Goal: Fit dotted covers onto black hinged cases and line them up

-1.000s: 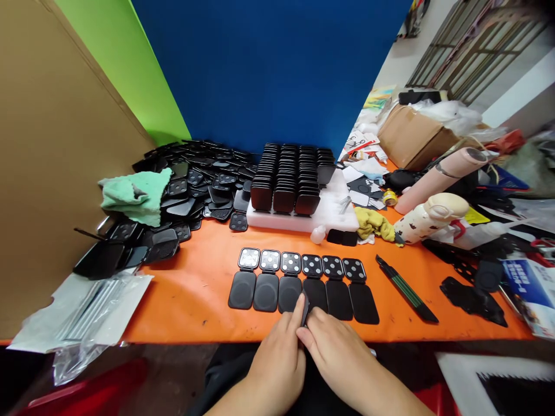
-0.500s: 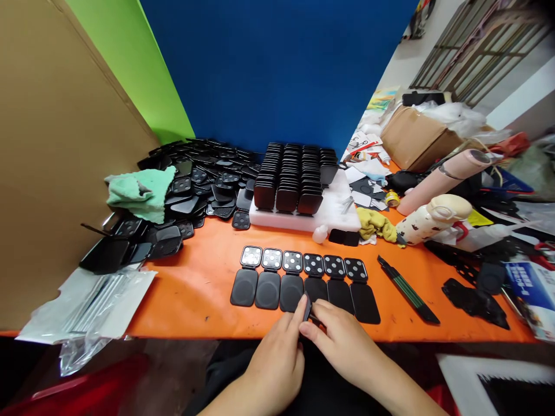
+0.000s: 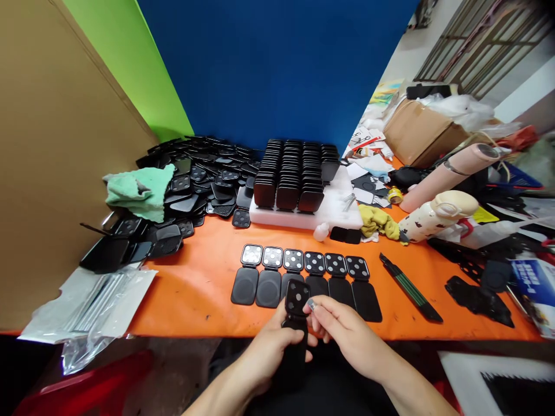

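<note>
Apparently midway, six opened black cases [image 3: 306, 277] lay in a row on the orange bench [image 3: 195, 289]. The left hand [image 3: 271, 346] gripped a seventh opened case [image 3: 296, 315] near the edge; the right hand [image 3: 342, 329] pinched a small silver piece [image 3: 311, 304] at it. Many loose cases [image 3: 195, 185] remained far left.

A small assembly workshop: heaps of identical black parts [image 3: 203, 179] crowd a cluttered orange workbench [image 3: 195, 289].

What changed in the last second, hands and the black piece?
The hinged black piece, seen edge-on between both hands a second ago, is now turned face up, dotted square uppermost. The left hand grips its lower flap; the right hand now pinches a small silvery bit at the square. The row of six opened pieces on the orange table stayed put.
</note>
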`<state>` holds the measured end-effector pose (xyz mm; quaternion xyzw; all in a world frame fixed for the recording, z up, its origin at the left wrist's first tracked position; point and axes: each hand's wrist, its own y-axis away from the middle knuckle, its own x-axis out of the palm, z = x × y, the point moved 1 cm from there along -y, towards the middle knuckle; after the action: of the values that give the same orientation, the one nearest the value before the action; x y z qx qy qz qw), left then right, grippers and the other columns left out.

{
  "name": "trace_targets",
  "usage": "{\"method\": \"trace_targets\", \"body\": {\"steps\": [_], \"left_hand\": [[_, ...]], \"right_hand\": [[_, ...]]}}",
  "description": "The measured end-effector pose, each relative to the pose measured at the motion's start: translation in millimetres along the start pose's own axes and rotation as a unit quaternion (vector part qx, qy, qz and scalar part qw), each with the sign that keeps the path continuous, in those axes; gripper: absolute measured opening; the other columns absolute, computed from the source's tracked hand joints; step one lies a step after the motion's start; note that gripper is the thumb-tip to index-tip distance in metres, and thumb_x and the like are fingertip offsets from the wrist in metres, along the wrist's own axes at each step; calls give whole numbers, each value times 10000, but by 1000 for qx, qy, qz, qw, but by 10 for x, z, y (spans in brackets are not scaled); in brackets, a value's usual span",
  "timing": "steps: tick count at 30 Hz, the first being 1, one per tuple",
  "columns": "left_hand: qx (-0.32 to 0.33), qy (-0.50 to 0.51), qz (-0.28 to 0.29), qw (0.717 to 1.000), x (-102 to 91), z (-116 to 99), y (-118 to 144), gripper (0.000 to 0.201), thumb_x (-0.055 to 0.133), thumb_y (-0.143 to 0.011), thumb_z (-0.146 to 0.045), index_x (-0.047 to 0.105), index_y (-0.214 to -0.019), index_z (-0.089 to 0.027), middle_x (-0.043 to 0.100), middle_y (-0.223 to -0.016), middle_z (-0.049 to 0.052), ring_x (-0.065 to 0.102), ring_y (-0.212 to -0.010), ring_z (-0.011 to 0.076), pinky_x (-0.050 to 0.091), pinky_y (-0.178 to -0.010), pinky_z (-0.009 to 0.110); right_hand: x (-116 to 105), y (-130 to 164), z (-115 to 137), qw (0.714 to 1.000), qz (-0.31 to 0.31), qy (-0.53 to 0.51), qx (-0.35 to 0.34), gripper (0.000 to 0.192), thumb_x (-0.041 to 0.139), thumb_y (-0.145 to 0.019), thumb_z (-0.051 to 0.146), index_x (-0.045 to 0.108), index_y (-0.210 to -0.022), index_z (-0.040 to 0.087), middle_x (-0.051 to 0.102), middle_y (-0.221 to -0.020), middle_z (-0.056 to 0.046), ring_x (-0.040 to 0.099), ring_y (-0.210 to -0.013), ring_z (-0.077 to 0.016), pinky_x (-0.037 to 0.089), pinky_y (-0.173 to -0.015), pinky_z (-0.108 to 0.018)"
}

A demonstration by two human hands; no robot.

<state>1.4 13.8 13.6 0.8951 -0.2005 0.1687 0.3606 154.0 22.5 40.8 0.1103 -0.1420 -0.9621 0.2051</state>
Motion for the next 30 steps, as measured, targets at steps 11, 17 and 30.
{"method": "trace_targets", "body": {"steps": [11,17,30], "left_hand": [[215,-405,-46,888,-111,67,4,691,383,-822,-68,143,-1438,-269,468,-1330,101,466,-1175,248,339,-1010,436],[258,-469,-49,843,-132,133,50,639,358,-870,-100,112,-1439,-255,377,-1415,98,390,-1258,248,319,-1042,425],[234,-377,-40,895,-156,98,4,572,433,-867,-170,275,-1402,-302,485,-1340,57,464,-1199,228,332,-1035,420]], "right_hand": [[155,6,101,911,-52,408,-29,259,352,-913,277,571,-787,220,582,-767,-27,558,-658,-163,367,-590,-267],[176,-15,60,972,-47,232,-11,179,463,-871,300,599,-785,222,619,-809,-8,572,-742,-165,407,-651,-248],[300,-91,-162,988,-95,120,-33,293,487,-855,343,535,-622,173,547,-675,-4,502,-649,-141,378,-599,-244]]}}
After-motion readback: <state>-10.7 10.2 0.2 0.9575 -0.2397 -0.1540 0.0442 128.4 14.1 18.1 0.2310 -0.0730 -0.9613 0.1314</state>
